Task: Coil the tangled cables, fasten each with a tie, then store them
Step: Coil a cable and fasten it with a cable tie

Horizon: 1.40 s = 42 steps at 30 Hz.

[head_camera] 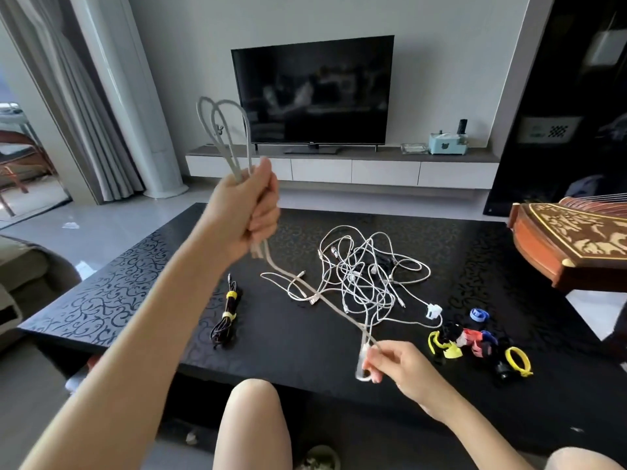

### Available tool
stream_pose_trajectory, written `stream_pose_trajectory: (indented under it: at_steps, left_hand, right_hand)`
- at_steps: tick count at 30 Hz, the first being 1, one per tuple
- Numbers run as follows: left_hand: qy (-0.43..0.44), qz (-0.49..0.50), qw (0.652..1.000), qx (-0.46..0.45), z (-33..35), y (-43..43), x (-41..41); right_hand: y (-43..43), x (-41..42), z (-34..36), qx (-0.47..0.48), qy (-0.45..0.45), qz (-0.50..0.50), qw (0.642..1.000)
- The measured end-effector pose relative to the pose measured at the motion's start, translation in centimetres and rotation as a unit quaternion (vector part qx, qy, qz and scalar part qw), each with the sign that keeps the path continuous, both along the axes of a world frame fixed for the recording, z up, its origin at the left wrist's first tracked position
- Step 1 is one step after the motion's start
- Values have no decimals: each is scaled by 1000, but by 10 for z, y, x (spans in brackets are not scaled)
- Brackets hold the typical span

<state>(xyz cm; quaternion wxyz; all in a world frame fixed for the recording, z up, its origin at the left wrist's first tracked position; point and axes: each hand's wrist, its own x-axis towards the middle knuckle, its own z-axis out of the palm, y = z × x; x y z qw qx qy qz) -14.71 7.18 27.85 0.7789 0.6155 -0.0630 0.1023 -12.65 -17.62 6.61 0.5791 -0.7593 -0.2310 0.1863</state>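
The left hand (242, 212), raised left of centre on an outstretched arm, is fisted around a grey cable (234, 169); the right hand (400, 364), low at lower right, pinches the same cable's end. Two loops point up above the fist. The free length slants down to the lower right over one white tangle (363, 276) on the table (135, 283). One black bundle (226, 313) with two yellow ties lies nearly vertical in frame. Loose ties (475, 340) are piled at right.
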Motion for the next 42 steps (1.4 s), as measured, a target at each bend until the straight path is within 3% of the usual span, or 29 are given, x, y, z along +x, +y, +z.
stream_pose_trajectory:
  at_steps: [3, 5, 7, 10, 13, 18, 20, 22, 25, 26, 28, 31, 36, 38, 42]
  left_hand:
    - [9, 134, 977, 163, 9, 17, 3]
    - [42, 219, 920, 322, 1, 21, 8]
    - [98, 183, 883, 422, -15, 20, 15]
    - [164, 22, 921, 352, -38, 17, 22]
    - [154, -82, 955, 242, -57, 12, 29]
    - [109, -211, 950, 205, -78, -6, 33]
    - [83, -215, 947, 224, -78, -16, 32]
    - [72, -177, 948, 253, -77, -25, 32]
    - [74, -110, 953, 272, -81, -34, 35]
    - [67, -80, 951, 291, -82, -36, 37]
    - [37, -15, 939, 340, -84, -38, 40]
    - [-10, 43, 933, 357, -84, -38, 44]
    - [0, -71, 965, 252, -86, -45, 45]
    - [1, -114, 976, 186, -85, -48, 44]
    - [-19, -132, 978, 161, -78, -58, 45]
  right_hand:
    - [-14, 6, -2, -4, 11, -54, 998]
    - [-13, 9, 15, 20, -3, -68, 997]
    - [-7, 9, 45, 58, -46, -58, 996]
    - [4, 8, 96, 95, -150, -40, 983]
    - [17, 10, 133, 135, -221, -47, 965]
    - [44, 30, 164, 137, -259, -64, 954]
    - [53, 40, 170, 100, -303, -102, 942]
    - [59, 48, 171, 19, -382, -160, 910]
    - [63, 52, 171, -137, -528, -272, 793]
    - [62, 52, 172, -141, -541, -285, 779]
    - [61, 53, 173, -112, -527, -272, 797]
    - [59, 53, 174, -46, -446, -225, 865]
    - [56, 57, 177, 61, -263, -166, 949]
    - [56, 62, 179, 73, -227, -166, 957]
    - [57, 68, 177, 100, -203, -169, 959]
